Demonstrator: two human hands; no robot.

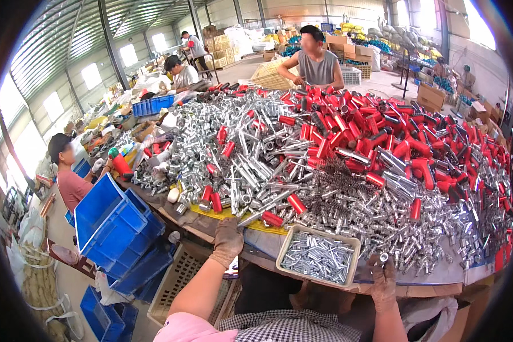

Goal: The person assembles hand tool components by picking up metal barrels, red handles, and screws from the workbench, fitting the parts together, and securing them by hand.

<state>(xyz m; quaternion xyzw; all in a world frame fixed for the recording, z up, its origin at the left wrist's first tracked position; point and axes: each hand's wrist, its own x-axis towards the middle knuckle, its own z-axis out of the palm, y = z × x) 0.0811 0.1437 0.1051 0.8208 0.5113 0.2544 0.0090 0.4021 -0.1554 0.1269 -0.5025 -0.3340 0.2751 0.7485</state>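
Note:
My left hand (pixel 228 240), in a brown work glove, is closed at the table's front edge around the near end of a long silver metal rod (pixel 268 207). The rod slants up and right into the heap. Farther right, my gloved right hand (pixel 383 285) pinches a short silver metal socket (pixel 384 257) with its round opening showing. Between the hands sits a cream plastic tray (pixel 280 263) full of small metal pins (pixel 318 256). Behind them spreads a big pile of silver metal parts (pixel 211 137), with red-sleeved metal parts (pixel 422 171) mostly on the right.
Dark coil springs (pixel 336 179) lie mid-heap. Blue crates (pixel 114 228) are stacked at the left, beside a cream perforated crate (pixel 182 268) below the table. One person (pixel 319 62) stands across the table; another (pixel 74 176) works at the left. Cardboard boxes (pixel 430 97) stand behind.

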